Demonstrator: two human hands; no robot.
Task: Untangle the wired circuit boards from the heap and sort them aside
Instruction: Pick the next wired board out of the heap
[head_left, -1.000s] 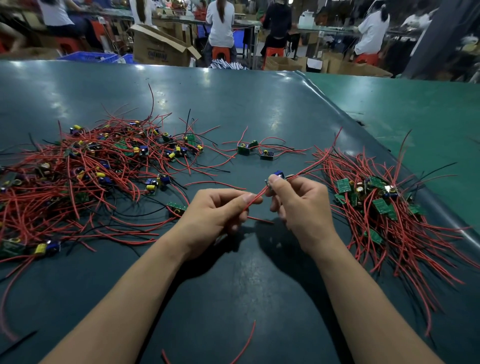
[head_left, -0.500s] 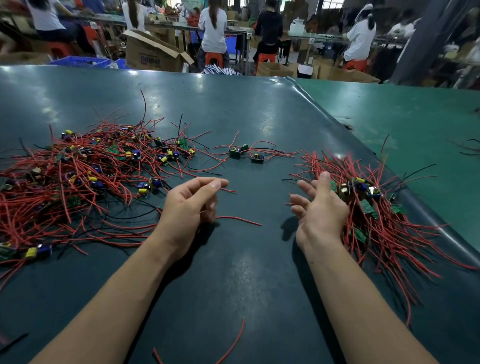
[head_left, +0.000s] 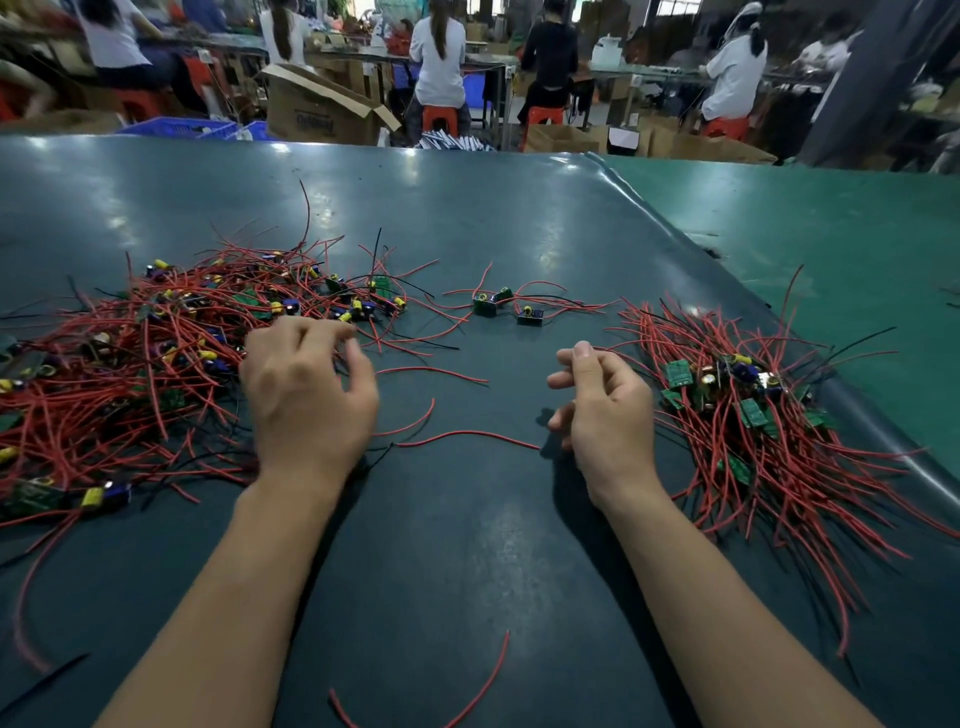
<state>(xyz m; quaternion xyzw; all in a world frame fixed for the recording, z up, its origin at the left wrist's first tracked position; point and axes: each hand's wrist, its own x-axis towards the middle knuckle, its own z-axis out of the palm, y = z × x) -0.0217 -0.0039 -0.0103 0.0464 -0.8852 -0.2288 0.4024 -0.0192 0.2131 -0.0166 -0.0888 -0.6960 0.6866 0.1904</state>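
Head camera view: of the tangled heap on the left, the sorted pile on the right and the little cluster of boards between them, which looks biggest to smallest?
1. Tangled heap, largest spread.
2. Sorted pile, clearly narrower.
3. Little cluster, smallest; it lies farther away, but holds only about three boards.

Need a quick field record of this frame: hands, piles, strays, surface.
left hand: fingers spread, reaching into the tangled heap, nothing visibly gripped
right hand: loosely curled, empty, beside the sorted pile
tangled heap: left, red and black wires with boards
sorted pile: right, green boards, red wires
small cluster: a few boards, centre back
loose red wire: between the hands
mat: dark green
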